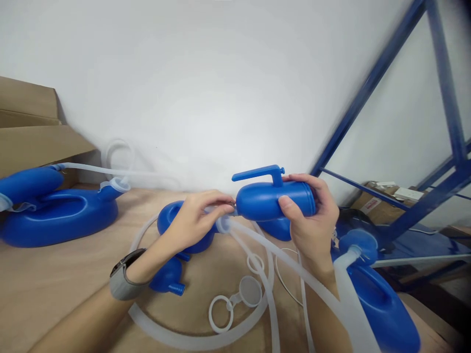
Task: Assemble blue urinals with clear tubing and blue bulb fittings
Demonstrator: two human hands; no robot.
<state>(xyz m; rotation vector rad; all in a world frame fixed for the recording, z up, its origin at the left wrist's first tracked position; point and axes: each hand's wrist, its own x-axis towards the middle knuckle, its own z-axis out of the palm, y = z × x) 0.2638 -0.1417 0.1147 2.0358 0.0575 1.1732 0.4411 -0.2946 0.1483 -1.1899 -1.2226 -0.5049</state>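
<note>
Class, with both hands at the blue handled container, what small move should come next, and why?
Perhaps the right hand should brace the blue handled container while the left hand makes a small adjustment at the rounded end: the left fingertips gather there, their hold unclear, and the right hand grips near the rimmed end.

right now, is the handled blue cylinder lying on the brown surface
No, the right hand grips the blue cylinder by its rimmed end, above the brown surface.

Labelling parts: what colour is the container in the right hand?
The container is blue; head view shows it.
</note>
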